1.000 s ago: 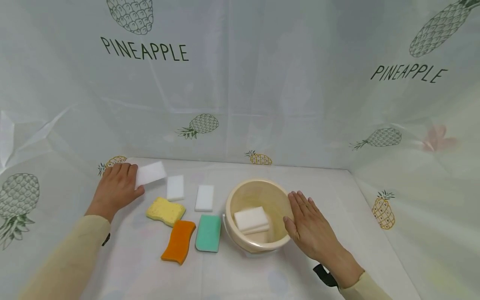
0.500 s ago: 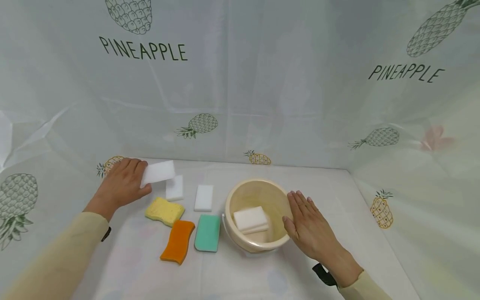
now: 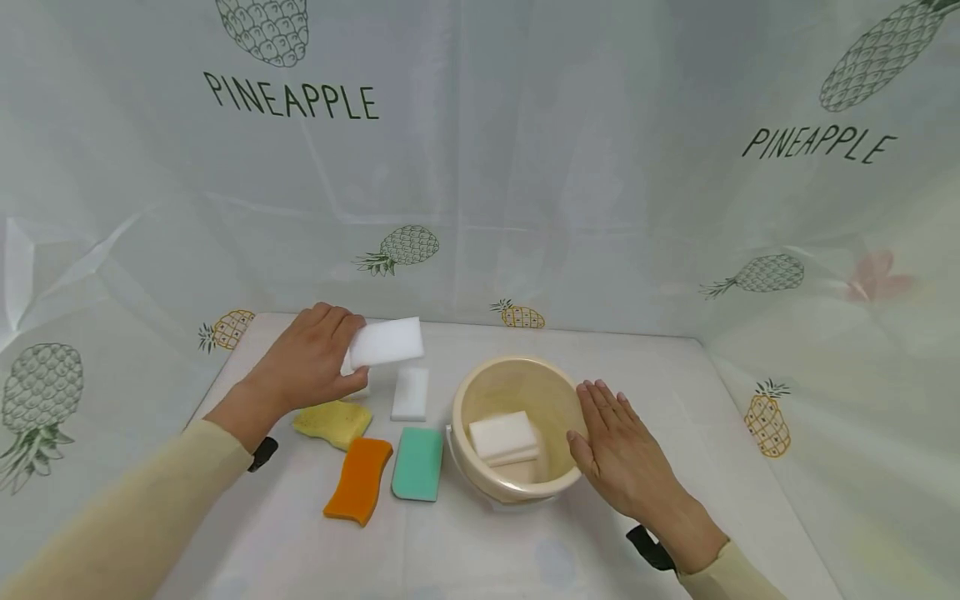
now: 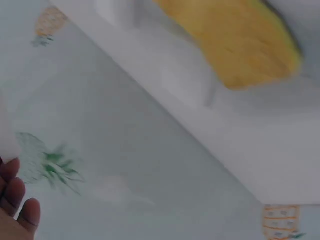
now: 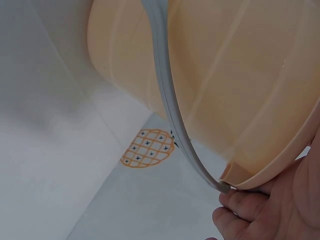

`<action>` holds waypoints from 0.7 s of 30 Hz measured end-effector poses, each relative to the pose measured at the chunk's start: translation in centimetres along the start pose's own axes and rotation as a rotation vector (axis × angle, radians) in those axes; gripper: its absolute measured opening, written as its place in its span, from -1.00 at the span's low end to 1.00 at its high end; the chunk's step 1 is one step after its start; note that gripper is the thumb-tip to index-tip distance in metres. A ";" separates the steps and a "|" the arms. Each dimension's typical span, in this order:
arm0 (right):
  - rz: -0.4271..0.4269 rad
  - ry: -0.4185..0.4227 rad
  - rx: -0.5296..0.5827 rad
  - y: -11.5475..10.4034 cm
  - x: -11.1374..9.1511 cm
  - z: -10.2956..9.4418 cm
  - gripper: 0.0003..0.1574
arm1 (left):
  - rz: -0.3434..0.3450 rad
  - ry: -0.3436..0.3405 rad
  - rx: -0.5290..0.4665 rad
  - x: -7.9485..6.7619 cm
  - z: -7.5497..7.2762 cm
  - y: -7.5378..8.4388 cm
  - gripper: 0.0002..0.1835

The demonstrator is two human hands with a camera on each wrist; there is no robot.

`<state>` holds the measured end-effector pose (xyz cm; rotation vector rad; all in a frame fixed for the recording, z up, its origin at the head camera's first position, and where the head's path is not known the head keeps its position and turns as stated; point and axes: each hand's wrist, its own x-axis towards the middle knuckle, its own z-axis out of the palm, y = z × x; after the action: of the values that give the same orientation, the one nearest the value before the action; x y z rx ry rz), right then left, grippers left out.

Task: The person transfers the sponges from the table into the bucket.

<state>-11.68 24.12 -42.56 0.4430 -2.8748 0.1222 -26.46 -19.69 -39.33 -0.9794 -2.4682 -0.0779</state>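
Observation:
My left hand pinches a white sponge block between thumb and fingers, above the far left part of the table. Below it lie another white sponge and one mostly hidden by the hand. My right hand lies with straight fingers against the right rim of a cream bucket. In the right wrist view its fingertips touch the rim near the end of the grey handle. Inside the bucket are white sponges, one overlapping another.
A yellow sponge, a wavy orange sponge and a green sponge lie left of the bucket on the white-covered table. Behind the table's back edge rises a pineapple-print sheet.
My left hand has moved right with the white sponge, from the table's far left corner to over the white sponges there. The right hand and bucket have stayed put.

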 end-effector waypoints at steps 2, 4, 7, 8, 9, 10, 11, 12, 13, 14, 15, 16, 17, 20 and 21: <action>-0.002 0.006 -0.003 0.0 0.0 0.0 -0.19 | 0.009 -0.009 -0.007 0.8 -0.6 1.4 -0.34; -0.005 0.010 -0.006 0.0 0.0 0.0 -0.19 | 0.022 -0.016 -0.017 1.5 -1.2 2.8 -0.35; -0.009 0.006 -0.011 0.0 0.0 0.0 -0.19 | 0.044 -0.031 -0.027 2.5 -1.9 4.6 -0.36; -0.010 0.007 -0.015 0.0 0.0 0.0 -0.19 | 0.050 -0.036 -0.030 2.8 -2.1 5.2 -0.36; -0.011 0.007 -0.017 0.0 0.0 0.0 -0.19 | 0.055 -0.041 -0.034 3.1 -2.2 5.7 -0.37; -0.012 0.007 -0.017 0.0 0.1 0.0 -0.19 | 0.062 -0.046 -0.037 3.4 -2.3 6.2 -0.37; -0.013 0.008 -0.019 0.0 0.1 0.0 -0.19 | 0.066 -0.054 -0.040 3.7 -2.4 6.7 -0.36; -0.013 0.007 -0.021 -0.1 0.1 0.0 -0.19 | 0.071 -0.060 -0.040 4.0 -2.4 7.1 -0.36; -0.013 0.010 -0.021 -0.1 0.0 0.0 -0.19 | 0.076 -0.068 -0.041 4.3 -2.4 7.5 -0.36; -0.011 0.009 -0.020 -0.1 0.0 0.0 -0.19 | 0.081 -0.075 -0.042 4.5 -2.5 8.0 -0.36; -0.009 0.007 -0.019 -0.1 0.0 0.0 -0.19 | 0.087 -0.082 -0.044 4.8 -2.5 8.4 -0.35; -0.007 0.006 -0.017 -0.1 0.0 0.0 -0.19 | 0.092 -0.089 -0.047 5.1 -2.5 8.8 -0.35; -0.005 0.002 -0.016 -0.1 0.0 -0.1 -0.19 | 0.098 -0.096 -0.050 5.4 -2.5 9.2 -0.36; 0.003 -0.007 -0.009 -0.1 0.0 -0.1 -0.18 | 0.114 -0.106 -0.061 6.1 -2.5 10.4 -0.38; 0.005 -0.010 -0.006 -0.1 0.0 -0.1 -0.18 | 0.116 -0.110 -0.067 6.3 -2.4 10.8 -0.39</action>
<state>-11.64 24.02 -42.41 0.4359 -2.8857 0.1124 -22.28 -8.18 -35.62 -1.1832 -2.5152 -0.0707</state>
